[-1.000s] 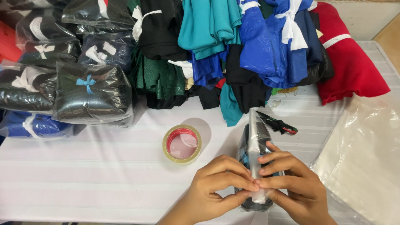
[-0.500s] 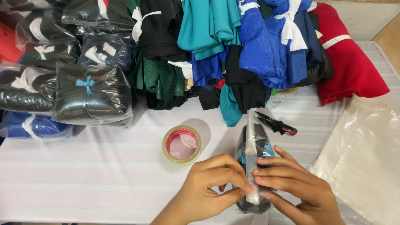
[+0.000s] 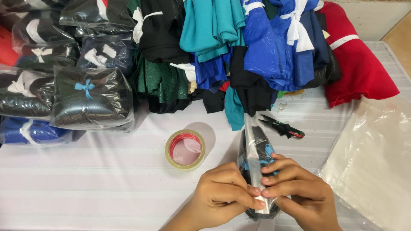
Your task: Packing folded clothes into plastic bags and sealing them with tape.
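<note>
White striped cloth covers the surface [image 3: 85, 192], and at its near edge the left hand [image 3: 222, 199] and right hand [image 3: 295, 194] meet on a clear plastic packet [image 3: 255, 149] holding a dark folded garment with a blue tie. Both grips are pressed together, fingertips pinching the packet's folded-over plastic flap at its near end. The slick film looks likely to spring open or slip if either pinch eases, and the fold could crease crookedly. Just left of the packet lies a roll of clear tape [image 3: 185, 149]; beyond the packet rest small snips [image 3: 284, 127]. A stack of empty clear bags [image 3: 376, 158] lies along the right edge. Bagged bundles [image 3: 90, 100] fill the far left corner, and loose coloured garments [image 3: 239, 47] line the far edge.
</note>
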